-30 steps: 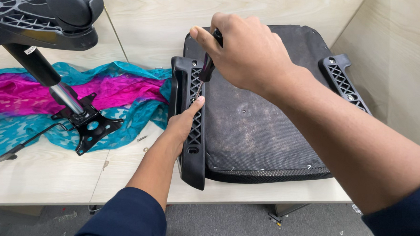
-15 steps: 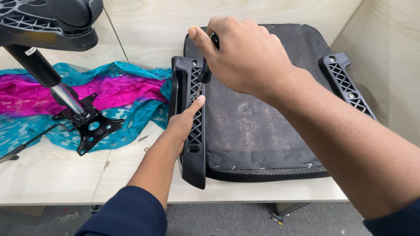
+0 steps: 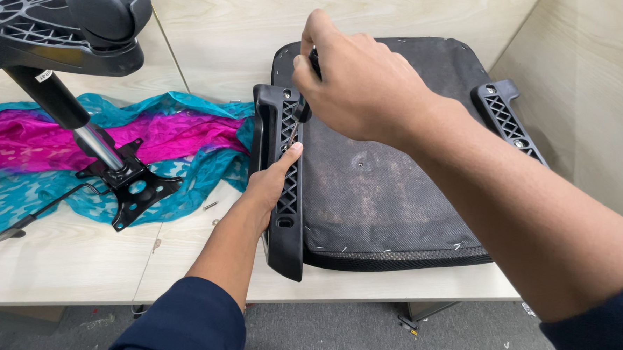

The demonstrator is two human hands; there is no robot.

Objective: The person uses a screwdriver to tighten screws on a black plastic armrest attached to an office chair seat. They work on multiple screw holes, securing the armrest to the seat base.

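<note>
Pale wooden table [image 3: 213,31]: right hand [image 3: 361,86] had shifted its gripped screwdriver [image 3: 301,111] along the armrest bracket [image 3: 279,187], which the left hand [image 3: 272,184] clasped, its fingers closed.

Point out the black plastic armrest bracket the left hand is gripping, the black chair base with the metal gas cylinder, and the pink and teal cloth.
Black plastic armrest bracket [image 3: 284,245]: head view, on its lower lattice end.
Black chair base with metal gas cylinder [image 3: 55,101]: head view, on the cylinder's black upper tube.
Pink and teal cloth [image 3: 180,131]: head view, on the pink middle band.

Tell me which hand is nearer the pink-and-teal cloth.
Left. The left hand grips the armrest bracket right beside the cloth; the right hand holds a screwdriver farther over, above the seat.
</note>
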